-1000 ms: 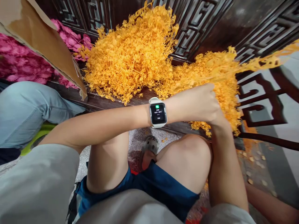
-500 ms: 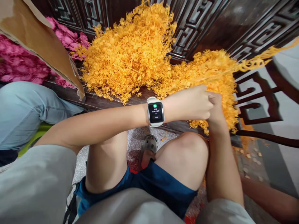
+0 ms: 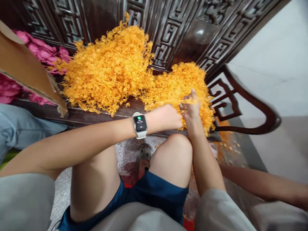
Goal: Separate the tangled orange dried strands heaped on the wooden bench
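Beside the large heap of fluffy orange-yellow flower sprigs (image 3: 108, 64), my left hand (image 3: 167, 118) is closed in a fist, with a smart watch (image 3: 140, 125) on its wrist. What lies inside that fist is hidden. Just right of it, almost touching, my right hand (image 3: 192, 107) has its fingers curled on a yellow flower sprig (image 3: 170, 98). The sprig stretches leftward above my left hand and is blurred. Both hands are over the front of a smaller yellow heap (image 3: 187, 78), which lies on a dark wooden ledge.
A cardboard piece (image 3: 29, 64) stands at the left, with pink flowers (image 3: 45, 53) behind it. A person's jeans-clad leg (image 3: 21, 125) is at the left, another person's bare limb (image 3: 262, 183) at the lower right. A carved wooden chair arm (image 3: 260, 125) curves at the right.
The view has swung right. The sprig that trailed to the right from my hands now stretches leftward from my right hand. My hands have come slightly apart, and my right fingers now show.
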{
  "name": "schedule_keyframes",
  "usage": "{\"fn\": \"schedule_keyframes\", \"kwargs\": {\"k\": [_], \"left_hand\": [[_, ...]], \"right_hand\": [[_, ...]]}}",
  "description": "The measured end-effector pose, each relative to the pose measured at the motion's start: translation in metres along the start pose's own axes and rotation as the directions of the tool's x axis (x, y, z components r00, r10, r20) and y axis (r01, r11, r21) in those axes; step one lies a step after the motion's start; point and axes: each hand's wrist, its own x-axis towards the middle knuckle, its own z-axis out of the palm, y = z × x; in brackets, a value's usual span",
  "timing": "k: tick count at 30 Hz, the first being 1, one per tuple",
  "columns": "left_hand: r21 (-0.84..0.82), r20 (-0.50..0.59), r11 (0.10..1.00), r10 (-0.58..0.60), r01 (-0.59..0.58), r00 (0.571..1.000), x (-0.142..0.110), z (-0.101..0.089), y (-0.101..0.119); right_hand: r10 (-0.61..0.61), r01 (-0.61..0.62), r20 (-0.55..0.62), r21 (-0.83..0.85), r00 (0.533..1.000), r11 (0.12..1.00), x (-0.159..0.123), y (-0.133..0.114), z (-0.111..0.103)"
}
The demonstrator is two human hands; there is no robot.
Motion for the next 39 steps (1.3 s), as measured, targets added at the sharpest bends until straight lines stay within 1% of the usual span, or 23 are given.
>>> {"fn": "schedule_keyframes", "kwargs": {"k": [3,5,6,8,10,11,12,13,14,15,16,17,18,19,20,22,24,26,29,31,33,37,39], "left_hand": [[-0.117,-0.023,0.979,-0.171,0.168,0.985,-0.01,0.006,-0.024],[-0.263,-0.084,0.926,-0.3,0.27,0.95,-0.02,0.01,-0.047],[-0.354,-0.108,0.883,-0.366,0.308,0.924,-0.024,0.012,-0.06],[-0.529,-0.14,0.766,-0.503,0.365,0.853,-0.033,0.019,-0.083],[-0.676,-0.111,0.617,-0.625,0.403,0.773,-0.039,0.028,-0.101],[-0.739,-0.071,0.53,-0.675,0.416,0.735,-0.041,0.033,-0.108],[-0.794,-0.024,0.439,-0.714,0.421,0.699,-0.042,0.037,-0.113],[-0.839,0.022,0.35,-0.744,0.418,0.668,-0.041,0.041,-0.116],[-0.875,0.06,0.267,-0.767,0.403,0.639,-0.04,0.044,-0.117],[-0.906,0.088,0.193,-0.786,0.378,0.611,-0.038,0.045,-0.116],[-0.929,0.112,0.124,-0.804,0.349,0.585,-0.035,0.045,-0.115],[-0.946,0.138,0.059,-0.818,0.319,0.558,-0.032,0.043,-0.113],[-0.958,0.168,-0.008,-0.827,0.286,0.536,-0.029,0.041,-0.111],[-0.965,0.201,-0.076,-0.832,0.252,0.518,-0.026,0.037,-0.108],[-0.967,0.23,-0.136,-0.831,0.215,0.507,-0.023,0.033,-0.106],[-0.966,0.258,-0.22,-0.818,0.135,0.514,-0.019,0.026,-0.103],[-0.965,0.242,-0.257,-0.803,0.05,0.545,-0.015,0.021,-0.102],[-0.96,0.21,-0.277,-0.791,-0.029,0.575,-0.01,0.019,-0.1],[-0.941,0.187,-0.313,-0.796,-0.127,0.576,-0.001,0.021,-0.098],[-0.928,0.185,-0.33,-0.812,-0.173,0.554,0.006,0.024,-0.097],[-0.921,0.179,-0.326,-0.84,-0.213,0.512,0.012,0.028,-0.098],[-0.917,0.138,-0.267,-0.91,-0.297,0.392,0.015,0.031,-0.107],[-0.909,0.115,-0.245,-0.924,-0.336,0.364,0.015,0.031,-0.111]], "right_hand": [[-0.127,0.163,-0.278,0.111,0.952,0.98,0.002,0.004,-0.019],[-0.156,0.209,-0.329,0.133,0.932,0.969,-0.004,0.002,-0.028],[-0.179,0.228,-0.313,0.129,0.933,0.965,-0.01,-0.002,-0.03],[-0.218,0.232,-0.166,0.071,0.962,0.97,-0.027,-0.012,-0.028],[-0.163,0.174,0.144,-0.065,0.976,0.983,-0.046,-0.025,-0.021],[-0.076,0.138,0.343,-0.16,0.936,0.977,-0.053,-0.032,-0.016],[0.025,0.12,0.521,-0.242,0.853,0.963,-0.056,-0.038,-0.012],[0.085,0.121,0.638,-0.272,0.765,0.955,-0.056,-0.043,-0.009],[0.077,0.123,0.687,-0.238,0.723,0.964,-0.052,-0.047,-0.006],[0.005,0.121,0.661,-0.145,0.75,0.982,-0.044,-0.049,-0.005],[-0.09,0.122,0.553,-0.021,0.829,0.992,-0.033,-0.05,-0.004],[-0.159,0.132,0.374,0.099,0.914,0.986,-0.021,-0.049,-0.004],[-0.172,0.139,0.181,0.182,0.968,0.973,-0.01,-0.047,-0.004],[-0.138,0.128,0.031,0.221,0.99,0.967,0.0,-0.043,-0.004],[-0.082,0.093,-0.057,0.23,0.995,0.969,0.007,-0.039,-0.002],[-0.003,0.027,-0.112,0.21,0.994,0.977,0.011,-0.029,0.005],[-0.021,0.032,-0.07,0.161,0.997,0.986,0.002,-0.02,0.018],[-0.117,0.113,0.031,0.106,0.993,0.988,-0.011,-0.017,0.033],[-0.293,0.289,0.203,0.048,0.934,0.956,-0.023,-0.019,0.051],[-0.349,0.362,0.278,0.005,0.895,0.932,-0.025,-0.019,0.056],[-0.366,0.396,0.307,-0.04,0.879,0.918,-0.024,-0.017,0.056],[-0.352,0.386,0.312,-0.051,0.882,0.921,-0.022,-0.011,0.049],[-0.389,0.408,0.242,-0.029,0.889,0.913,-0.021,-0.011,0.047]]}}
